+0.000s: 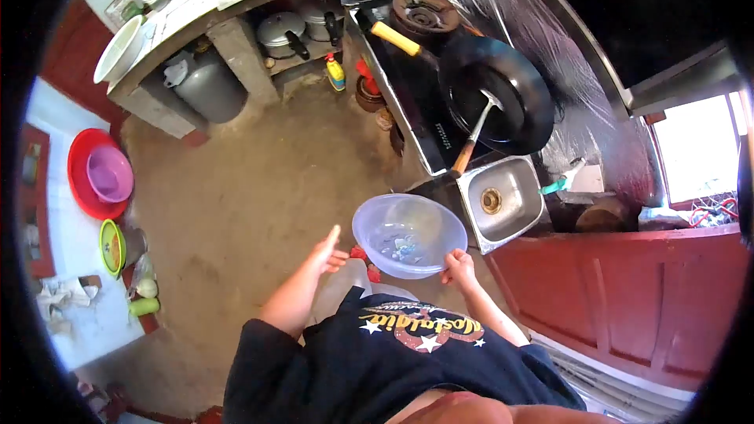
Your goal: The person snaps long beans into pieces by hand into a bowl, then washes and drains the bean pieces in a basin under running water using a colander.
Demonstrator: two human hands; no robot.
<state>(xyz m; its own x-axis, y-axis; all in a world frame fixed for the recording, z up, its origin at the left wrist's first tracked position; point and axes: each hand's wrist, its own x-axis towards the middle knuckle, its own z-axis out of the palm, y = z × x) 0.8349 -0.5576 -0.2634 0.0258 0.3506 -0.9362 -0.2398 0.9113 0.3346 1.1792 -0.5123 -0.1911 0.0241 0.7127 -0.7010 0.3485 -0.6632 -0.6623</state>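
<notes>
My right hand [458, 267] grips the rim of a translucent lavender plastic basin [369, 224] at its near right side. The basin is held in front of my body, just left of the sink, and a blue-and-white pattern shows on its bottom. Off the basin's left side, my left hand [327, 253] is open with its fingers spread, apart from the rim and holding nothing.
A steel sink [474, 188] adjoins the stove [416, 122]. On the stove sits a black wok [534, 102] with a wooden-handled spatula [471, 141] across it. Red and pink basins [110, 174] stand at left. Pressure cookers [279, 30] are under the counter [196, 20].
</notes>
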